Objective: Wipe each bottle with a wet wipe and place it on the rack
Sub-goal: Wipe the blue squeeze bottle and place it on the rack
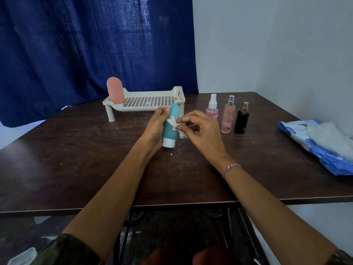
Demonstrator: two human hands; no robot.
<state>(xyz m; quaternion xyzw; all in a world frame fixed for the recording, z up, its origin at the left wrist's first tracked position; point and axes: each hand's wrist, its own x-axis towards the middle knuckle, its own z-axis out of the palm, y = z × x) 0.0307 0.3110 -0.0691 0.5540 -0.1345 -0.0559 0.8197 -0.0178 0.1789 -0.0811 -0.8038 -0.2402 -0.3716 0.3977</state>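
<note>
1. A teal bottle [170, 127] is being held by the left hand [155, 127], the fingers and thumb being curled round its body from the left side.
2. The bottle is being kept nearly upright, with its white cap pointing down and its rounded end pointing up.
3. A small crumpled wet wipe [174, 124] is being pinched between the thumb and fingertips of the right hand [200, 131], and it is being pressed against the right side of the bottle, about the middle of its body.
4. Whether the cap is touching the table [76, 159] cannot be told.
5. Just behind the grip, a cream rack [145, 102] with a perforated floor is standing on the table; the top of the held bottle is overlapping its front edge in the view.
6. Behind the grip and to its left, a pink bottle [115, 90] is standing upright at the left end of the rack.
7. To the right of the grip, 3 spray bottles are standing in a row on the table: nearest, a clear bottle with a white sprayer [212, 108]; next, a tall pink bottle [227, 115]; last, a black bottle with a gold top [242, 119].
8. Well apart to the right of the grip, a blue wipe pack [298, 138] is lying at the edge of the table, with white sheets resting on it.
9. A braided bracelet [230, 169] is being worn on the right wrist.
</note>
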